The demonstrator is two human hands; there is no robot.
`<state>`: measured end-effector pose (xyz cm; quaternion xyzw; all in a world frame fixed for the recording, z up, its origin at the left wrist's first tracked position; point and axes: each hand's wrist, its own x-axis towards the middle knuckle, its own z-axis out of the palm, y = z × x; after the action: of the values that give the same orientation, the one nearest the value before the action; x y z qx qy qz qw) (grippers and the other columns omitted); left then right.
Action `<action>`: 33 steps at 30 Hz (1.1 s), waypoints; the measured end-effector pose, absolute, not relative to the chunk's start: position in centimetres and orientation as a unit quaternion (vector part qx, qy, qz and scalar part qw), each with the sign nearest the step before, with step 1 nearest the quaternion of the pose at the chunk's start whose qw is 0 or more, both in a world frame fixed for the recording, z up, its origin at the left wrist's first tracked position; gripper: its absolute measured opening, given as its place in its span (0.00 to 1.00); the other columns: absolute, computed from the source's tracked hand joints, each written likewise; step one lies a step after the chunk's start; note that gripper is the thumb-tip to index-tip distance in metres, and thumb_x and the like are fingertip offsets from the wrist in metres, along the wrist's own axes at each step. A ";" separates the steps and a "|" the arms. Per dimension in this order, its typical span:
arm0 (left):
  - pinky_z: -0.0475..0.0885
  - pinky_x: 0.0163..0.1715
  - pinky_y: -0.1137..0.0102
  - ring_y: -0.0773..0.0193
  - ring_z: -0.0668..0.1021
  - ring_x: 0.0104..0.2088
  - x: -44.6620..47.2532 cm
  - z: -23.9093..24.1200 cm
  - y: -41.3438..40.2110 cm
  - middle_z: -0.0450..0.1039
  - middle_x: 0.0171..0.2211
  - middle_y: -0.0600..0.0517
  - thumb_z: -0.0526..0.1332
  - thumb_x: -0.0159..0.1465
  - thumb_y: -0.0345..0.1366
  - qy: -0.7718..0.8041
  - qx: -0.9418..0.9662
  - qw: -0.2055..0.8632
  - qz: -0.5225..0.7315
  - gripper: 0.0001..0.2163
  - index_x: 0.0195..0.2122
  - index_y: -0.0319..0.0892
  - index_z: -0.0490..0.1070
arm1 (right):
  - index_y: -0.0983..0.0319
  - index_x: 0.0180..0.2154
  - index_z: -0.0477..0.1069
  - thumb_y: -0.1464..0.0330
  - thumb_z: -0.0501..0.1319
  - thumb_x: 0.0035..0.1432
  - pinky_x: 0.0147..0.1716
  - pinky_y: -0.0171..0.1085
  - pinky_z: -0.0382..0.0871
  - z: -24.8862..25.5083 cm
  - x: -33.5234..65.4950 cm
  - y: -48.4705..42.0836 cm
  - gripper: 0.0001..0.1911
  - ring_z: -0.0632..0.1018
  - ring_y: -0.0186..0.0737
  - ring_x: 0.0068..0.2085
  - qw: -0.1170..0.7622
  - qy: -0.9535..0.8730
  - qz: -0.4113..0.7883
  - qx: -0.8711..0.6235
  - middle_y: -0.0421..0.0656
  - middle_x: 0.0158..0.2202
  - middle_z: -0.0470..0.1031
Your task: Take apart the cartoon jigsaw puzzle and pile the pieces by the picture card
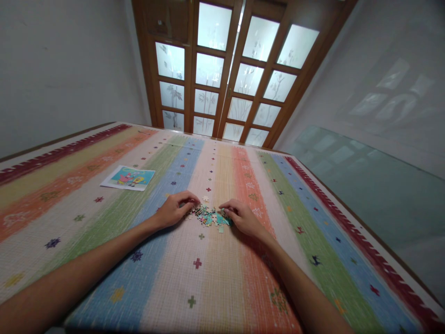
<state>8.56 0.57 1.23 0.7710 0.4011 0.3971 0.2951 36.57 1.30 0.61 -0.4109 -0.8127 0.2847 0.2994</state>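
Note:
A small heap of jigsaw pieces (pixel 207 216), mostly teal and dark, lies on the striped mat (pixel 194 278) between my hands. My left hand (pixel 175 208) rests at the heap's left side with fingers curled onto the pieces; what it grips is too small to make out. My right hand (pixel 241 216) sits at the heap's right side, fingertips pinched on a teal joined clump of pieces (pixel 222 219).
A cartoon reference picture (pixel 128 178) lies on the mat to the far left. Wooden doors with frosted glass panes (pixel 229 69) stand beyond the mat. A glass panel (pixel 375 195) leans along the right wall.

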 end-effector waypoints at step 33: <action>0.78 0.51 0.60 0.56 0.83 0.46 7.5 0.4 1.6 0.80 0.51 0.41 0.65 0.61 0.42 0.430 0.693 0.380 0.436 0.22 0.55 0.38 0.78 | 0.61 0.39 0.78 0.71 0.60 0.66 0.47 0.44 0.70 0.9 36.2 1.0 0.07 0.77 0.44 0.44 0.286 -0.844 0.244 -0.382 0.47 0.41 0.78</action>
<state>7.52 1.56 0.44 0.6933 0.4304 0.4360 0.3795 36.23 1.03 0.88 -0.3820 -0.8443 0.2438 0.2861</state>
